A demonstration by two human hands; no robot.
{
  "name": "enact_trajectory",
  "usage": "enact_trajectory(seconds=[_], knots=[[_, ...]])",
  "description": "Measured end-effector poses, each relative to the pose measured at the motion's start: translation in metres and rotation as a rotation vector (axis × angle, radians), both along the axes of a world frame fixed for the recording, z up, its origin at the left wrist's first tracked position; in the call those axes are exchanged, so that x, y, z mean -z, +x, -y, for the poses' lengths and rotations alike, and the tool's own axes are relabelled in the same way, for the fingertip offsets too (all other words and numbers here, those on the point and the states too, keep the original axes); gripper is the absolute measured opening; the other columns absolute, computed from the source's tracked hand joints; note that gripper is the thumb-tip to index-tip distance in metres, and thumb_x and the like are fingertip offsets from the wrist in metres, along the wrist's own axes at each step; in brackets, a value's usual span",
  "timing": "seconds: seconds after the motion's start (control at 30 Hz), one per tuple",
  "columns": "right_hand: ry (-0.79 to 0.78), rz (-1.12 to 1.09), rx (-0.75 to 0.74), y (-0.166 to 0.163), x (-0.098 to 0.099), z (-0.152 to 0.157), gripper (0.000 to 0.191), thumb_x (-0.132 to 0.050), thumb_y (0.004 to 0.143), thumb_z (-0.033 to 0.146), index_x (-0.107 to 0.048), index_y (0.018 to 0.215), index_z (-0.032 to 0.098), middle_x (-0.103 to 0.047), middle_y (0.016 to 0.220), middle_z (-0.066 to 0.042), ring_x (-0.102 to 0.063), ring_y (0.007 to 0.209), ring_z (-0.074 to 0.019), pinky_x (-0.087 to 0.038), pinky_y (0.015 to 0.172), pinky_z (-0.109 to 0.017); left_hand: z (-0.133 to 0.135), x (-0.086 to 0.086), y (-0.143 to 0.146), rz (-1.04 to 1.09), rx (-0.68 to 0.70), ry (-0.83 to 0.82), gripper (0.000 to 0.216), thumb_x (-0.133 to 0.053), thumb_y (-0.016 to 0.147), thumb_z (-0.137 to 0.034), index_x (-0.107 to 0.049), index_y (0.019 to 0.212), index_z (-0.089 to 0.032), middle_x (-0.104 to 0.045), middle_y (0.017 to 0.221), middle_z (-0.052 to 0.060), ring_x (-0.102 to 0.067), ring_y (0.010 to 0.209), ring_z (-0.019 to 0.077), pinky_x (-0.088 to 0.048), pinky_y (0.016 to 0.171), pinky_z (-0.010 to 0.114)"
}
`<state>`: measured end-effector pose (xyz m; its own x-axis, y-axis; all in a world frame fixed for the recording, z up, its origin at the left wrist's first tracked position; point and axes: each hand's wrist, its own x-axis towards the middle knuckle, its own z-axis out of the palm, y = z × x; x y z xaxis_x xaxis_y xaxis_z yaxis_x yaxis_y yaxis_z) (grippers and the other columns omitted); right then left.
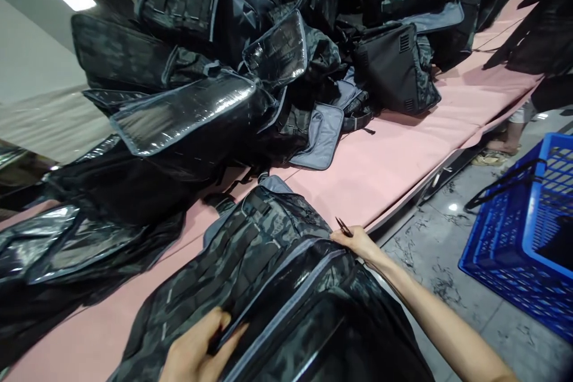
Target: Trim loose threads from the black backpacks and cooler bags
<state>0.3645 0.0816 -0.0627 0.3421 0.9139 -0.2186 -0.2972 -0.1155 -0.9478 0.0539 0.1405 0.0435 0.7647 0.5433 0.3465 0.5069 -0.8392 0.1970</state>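
Observation:
A dark camouflage backpack (250,233) with rows of webbing lies before me on the pink-covered table. Its grey-trimmed opening (290,298) gapes between my hands. At the near end, my left hand (201,343) pinches the trimmed edge, fingers curled over it. My right hand (358,243) grips the far end of the same opening. From that right hand sticks a small dark pointed tool, which looks like thread snips (344,227), tips facing up. The bag's shiny black inner lining shows in the opening.
Many similar black and camouflage bags (188,113) are heaped along the pink table cover (394,149). A blue plastic crate (501,268) stands on the grey marbled floor at right. Beyond the table's right edge, a person in dark clothing (544,30) is partly visible.

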Motion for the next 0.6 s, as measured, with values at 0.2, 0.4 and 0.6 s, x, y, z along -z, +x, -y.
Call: enact_trajectory(seconds=[0.2,0.4,0.6], knots=[[0.023,-0.072,-0.061,-0.009,-0.009,-0.006,0.036,-0.074,0.052,0.045,-0.063,0.064,0.013,-0.053,0.058,0.003,-0.044,0.056,-0.0094,-0.032,0.056,-0.023,-0.008,-0.036,0.090,-0.088,0.185,0.348,0.037,-0.054,0.082,-0.031,-0.049,0.115,-0.017,-0.058,0.110,0.012,-0.052,0.101,0.0246,-0.042,0.085,0.038],[0.039,-0.085,-0.092,-0.010,-0.016,-0.003,0.034,-0.069,0.058,0.047,-0.059,0.062,0.015,-0.041,0.051,0.006,-0.030,0.048,-0.0066,-0.024,0.049,-0.023,0.000,-0.044,0.168,-0.485,0.393,0.375,0.019,-0.042,0.086,-0.011,-0.059,0.092,-0.015,-0.062,0.087,0.006,-0.053,0.081,0.0199,-0.036,0.069,0.035],[0.093,-0.073,-0.013,-0.019,-0.021,-0.007,0.027,-0.066,0.058,0.037,-0.050,0.054,0.016,-0.039,0.054,0.005,-0.033,0.054,-0.0085,-0.025,0.053,-0.023,0.001,-0.037,0.139,-0.283,0.491,0.378,0.033,-0.029,0.092,-0.014,-0.061,0.088,-0.014,-0.063,0.098,0.007,-0.050,0.094,0.0188,-0.034,0.075,0.033]])
